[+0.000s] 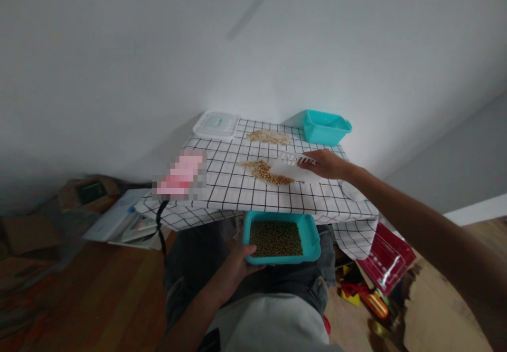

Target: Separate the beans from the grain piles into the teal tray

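Observation:
My left hand [240, 259] grips the near left corner of a turquoise plastic box [311, 238], which is over my lap just below the table's front edge. Small dark green beans [276, 238] cover its bottom. Over the table, my right hand [322, 163] is closed on a white plastic scraper with slots [285, 168]. Its lower edge is at a heap of golden-yellow beans [263, 172] and hides the heap's right part. Farther back lies a flat spread of paler grains [268, 136], apart from both hands.
A second turquoise box [325, 127] stands at the table's back right. At the back left lies a clear plastic lid [216, 125]. A blurred-out pink object [181, 172] is at the left edge of the checked tablecloth [222, 183]. A wall rises behind.

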A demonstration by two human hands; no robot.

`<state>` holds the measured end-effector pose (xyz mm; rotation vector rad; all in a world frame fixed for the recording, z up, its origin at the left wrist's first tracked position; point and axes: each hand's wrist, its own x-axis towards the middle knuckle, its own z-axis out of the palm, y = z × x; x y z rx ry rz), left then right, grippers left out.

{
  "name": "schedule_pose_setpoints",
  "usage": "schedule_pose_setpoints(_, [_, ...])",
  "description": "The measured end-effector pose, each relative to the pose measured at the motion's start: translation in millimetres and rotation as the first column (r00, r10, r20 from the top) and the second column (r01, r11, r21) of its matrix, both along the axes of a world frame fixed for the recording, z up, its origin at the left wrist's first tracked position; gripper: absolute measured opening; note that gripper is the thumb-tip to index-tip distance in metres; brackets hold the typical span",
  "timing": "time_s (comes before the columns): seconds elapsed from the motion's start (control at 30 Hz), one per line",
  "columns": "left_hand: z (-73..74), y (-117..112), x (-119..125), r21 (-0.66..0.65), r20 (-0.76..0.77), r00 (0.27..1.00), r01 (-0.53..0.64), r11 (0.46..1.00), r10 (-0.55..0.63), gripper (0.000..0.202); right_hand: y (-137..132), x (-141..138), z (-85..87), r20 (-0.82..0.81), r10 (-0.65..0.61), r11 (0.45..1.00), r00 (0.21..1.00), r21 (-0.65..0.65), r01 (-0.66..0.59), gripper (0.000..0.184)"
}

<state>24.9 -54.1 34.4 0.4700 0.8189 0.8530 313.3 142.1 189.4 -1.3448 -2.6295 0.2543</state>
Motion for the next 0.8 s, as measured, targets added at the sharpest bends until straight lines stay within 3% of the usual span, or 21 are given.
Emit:
schedule_pose_setpoints(0.47, [-5.3, 0, -1, 0.0, 0.01, 1.0, 0.014, 1.0, -0.014, 0.046, -31, 2, 8.0, -0.029, -0.031, 0.999, 0.999, -0.02, 0.031, 0.028])
schedule_pose_setpoints(0.8, [3.1, 0, 12, -0.012, -0.028, 1.0, -0.012, 1.0, 0.011, 0.057, -63, 40, 31.0, 0.065, -0.152, 0.982, 0.986, -0.1, 0.158, 0.031])
